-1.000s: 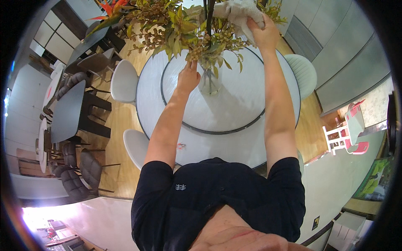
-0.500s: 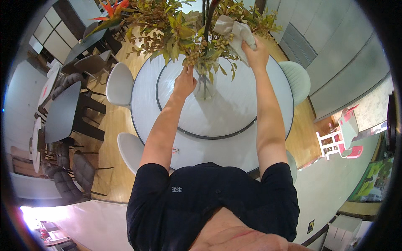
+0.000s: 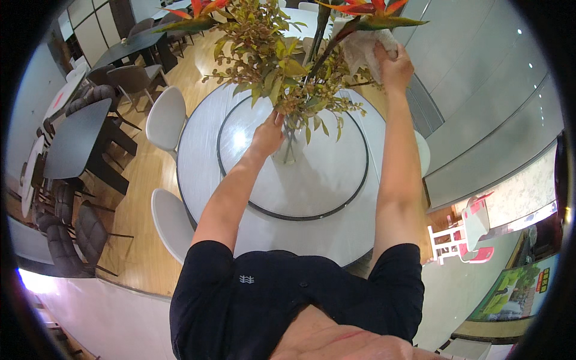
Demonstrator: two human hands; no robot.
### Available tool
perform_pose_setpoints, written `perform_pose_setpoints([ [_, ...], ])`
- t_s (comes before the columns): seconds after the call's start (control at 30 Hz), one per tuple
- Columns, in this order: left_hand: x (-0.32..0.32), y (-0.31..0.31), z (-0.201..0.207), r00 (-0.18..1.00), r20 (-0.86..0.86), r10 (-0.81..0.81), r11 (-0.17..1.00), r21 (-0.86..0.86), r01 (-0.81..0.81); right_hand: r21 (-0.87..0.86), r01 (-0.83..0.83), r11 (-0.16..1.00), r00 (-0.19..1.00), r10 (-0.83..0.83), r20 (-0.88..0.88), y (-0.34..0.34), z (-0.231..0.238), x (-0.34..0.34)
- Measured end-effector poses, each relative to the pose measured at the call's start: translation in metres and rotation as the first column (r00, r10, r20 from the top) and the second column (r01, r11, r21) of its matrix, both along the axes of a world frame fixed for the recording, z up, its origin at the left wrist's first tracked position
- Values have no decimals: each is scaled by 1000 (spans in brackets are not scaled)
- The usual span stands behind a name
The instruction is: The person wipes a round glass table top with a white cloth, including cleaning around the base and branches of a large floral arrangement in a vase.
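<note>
A clear glass vase stands on the round turntable of a white table, filled with leafy, berried branches and orange-red bird-of-paradise flowers. My left hand is closed at the vase's upper part, just under the leaves, which hide some of its fingertips. Up at the right side of the foliage, my right hand grips a crumpled pale cloth. The cloth lies against or just behind the leaves; exact contact is hard to make out.
White chairs stand around the round table. To the left are dark tables with padded chairs. Grey panels rise at the right, and a small pink-and-white high chair stands near the lower right.
My right hand has carried the cloth up and to the right around the foliage. More of the bird-of-paradise flowers shows as the view shifts. My left hand stays by the vase.
</note>
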State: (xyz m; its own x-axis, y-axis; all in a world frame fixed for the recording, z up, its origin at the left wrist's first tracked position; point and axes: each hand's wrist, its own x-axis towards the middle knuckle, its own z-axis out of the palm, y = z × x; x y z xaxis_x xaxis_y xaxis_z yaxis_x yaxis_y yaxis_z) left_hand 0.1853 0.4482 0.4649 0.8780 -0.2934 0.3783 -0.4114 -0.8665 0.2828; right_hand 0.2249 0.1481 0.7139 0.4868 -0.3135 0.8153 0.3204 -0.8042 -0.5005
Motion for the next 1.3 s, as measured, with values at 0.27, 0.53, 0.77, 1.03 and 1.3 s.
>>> perform_pose_setpoints([
  [0.27, 3, 34, 11, 997, -83, -10, 998, 59, 15, -153, 24, 988, 959, 21, 282, 22, 68, 86],
  [0.53, 2, 52, 14, 986, 137, -92, 995, -29, 97, -280, -238, 930, 924, 305, 229, 80, 86, 111],
  [0.77, 5, 47, 7, 990, 134, -54, 997, 64, 45, -360, -98, 928, 994, 70, -88, 79, 48, 96],
  [1.03, -6, 33, 21, 997, -76, 4, 998, 57, 0, -439, -114, 891, 990, 140, 27, 68, 5, 40],
  [1.3, 3, 25, -8, 999, 32, -21, 999, -33, 22, -411, -107, 906, 974, 179, 139, 41, -2, 16],
])
